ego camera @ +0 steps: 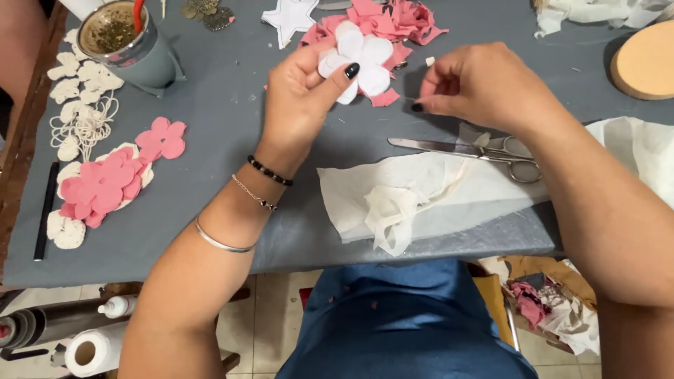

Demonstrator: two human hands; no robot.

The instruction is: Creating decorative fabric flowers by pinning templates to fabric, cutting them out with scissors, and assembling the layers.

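Far out to the left of my left fingers I see a black pen (46, 210) lying along the table edge, its long axis running toward and away from me, and just right of it a stack of pink and cream fabric flowers (105, 184). Above those, well up-left of the fingers, stands a grey cup (144, 60) with a red stick in it. My left hand (302, 98) is raised over the grey tabletop (232, 91), thumb and fingers clamped on the white fabric flower (358, 60) — the thumb with its dark nail presses on the front of the lower petals, the other fingers sit behind. The flower faces up toward me, roughly round, so I make out no clear long axis; it sits just above the fingertips, in front of a heap of pink fabric scraps (393, 21). To the right, my right hand (477, 84) has its fingertips pinched together near the flower's right edge — whether a needle or thread is between them I cannot tell. Below those fingers lie steel scissors (470, 149), long axis left-to-right, blades pointing left, resting on a crumpled piece of white cloth (414, 200).
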